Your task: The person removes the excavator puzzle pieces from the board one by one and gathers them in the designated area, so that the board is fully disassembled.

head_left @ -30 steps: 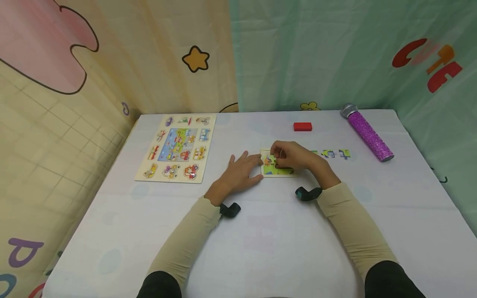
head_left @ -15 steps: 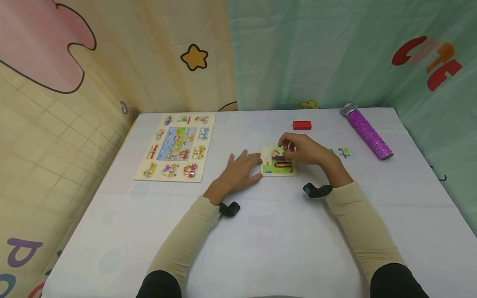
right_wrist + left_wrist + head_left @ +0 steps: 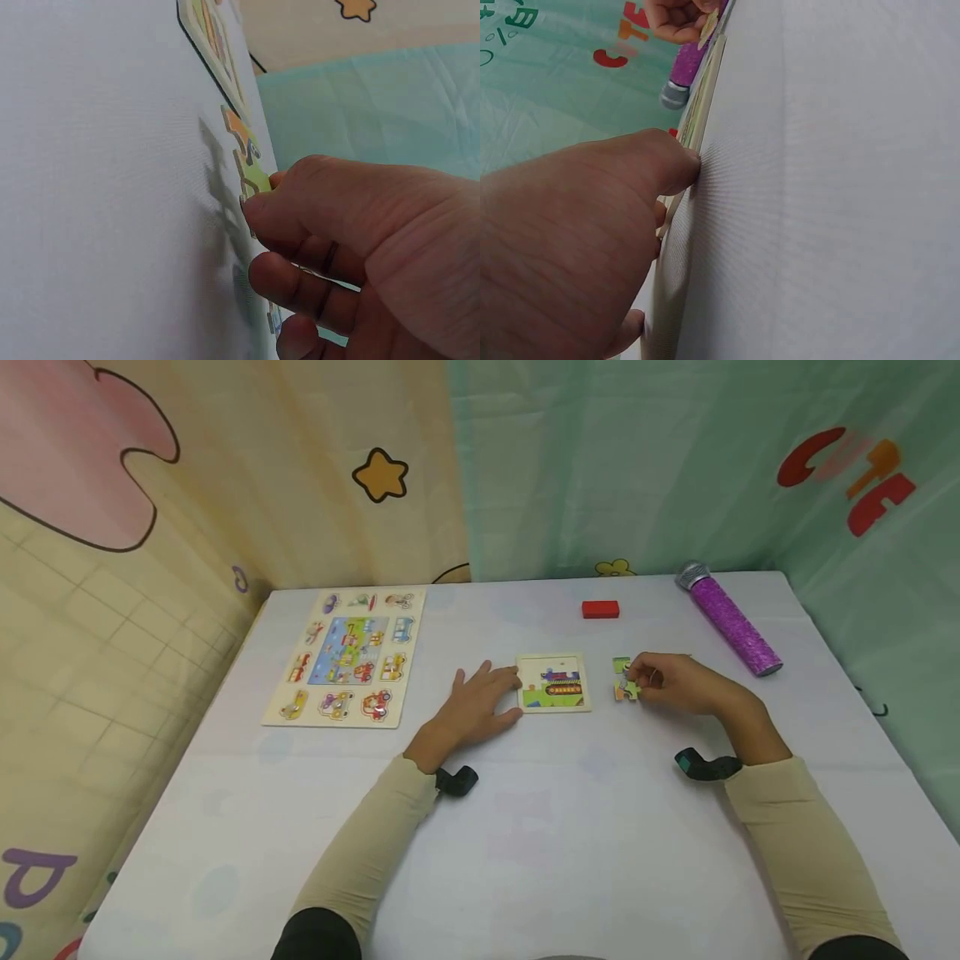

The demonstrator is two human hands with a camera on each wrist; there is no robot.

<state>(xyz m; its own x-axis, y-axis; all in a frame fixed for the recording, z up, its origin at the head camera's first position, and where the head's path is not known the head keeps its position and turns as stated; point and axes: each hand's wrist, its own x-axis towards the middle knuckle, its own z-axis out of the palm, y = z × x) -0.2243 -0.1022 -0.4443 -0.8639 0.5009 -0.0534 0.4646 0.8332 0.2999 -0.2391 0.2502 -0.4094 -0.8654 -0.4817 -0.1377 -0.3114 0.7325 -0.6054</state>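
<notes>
1. My left grip lies flat and relaxed at the left side of the puzzle frame, fingers spread, with fingertips and thumb touching its edge; I hold nothing in it.
2. My right grip is narrow, to the right of the puzzle frame: thumb and forefinger pinch a green puzzle piece.
3. The puzzle frame sits on the white bench between my 2 hands. Inside it, the joined pieces cover the lower part, with a tracked vehicle on green ground; bare backing shows above them.
4. Just right of the puzzle frame, near my fingertips, lie a small green piece and an orange-marked piece. My right grip hides whatever is beneath it, though the right wrist view shows a bluish bit past my fingers.
5. Behind the puzzle frame and slightly right of it rests a red block.
6. Farther right and back from the puzzle frame, a glittery purple microphone lies slantwise, its silver head pointing away from me.
7. Left of the puzzle frame, well apart, lies a larger picture board with small vehicles around its central scene.
</notes>
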